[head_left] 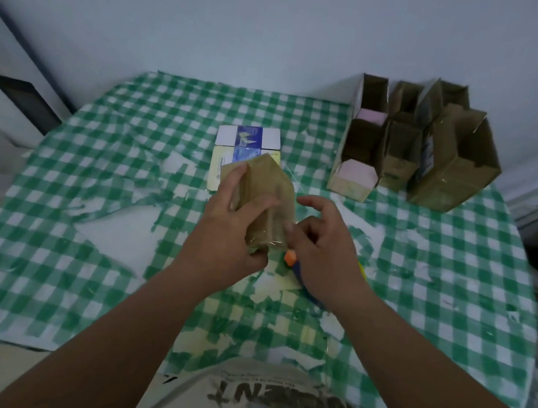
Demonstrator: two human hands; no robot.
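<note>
My left hand grips a small brown cardboard box, thumb across its near face and fingers along its left side, holding it above the middle of the table. My right hand is at the box's lower right corner, fingers curled and touching the clear tape on that edge. Whether it pinches the tape is unclear. Under my right hand lies a tape dispenser with an orange tip and blue and yellow parts, mostly hidden.
A torn green-and-white checked cloth covers the table. Flattened printed cartons lie behind the held box. Several open-topped brown boxes stand at the back right, two with pink contents. A wall runs behind the table.
</note>
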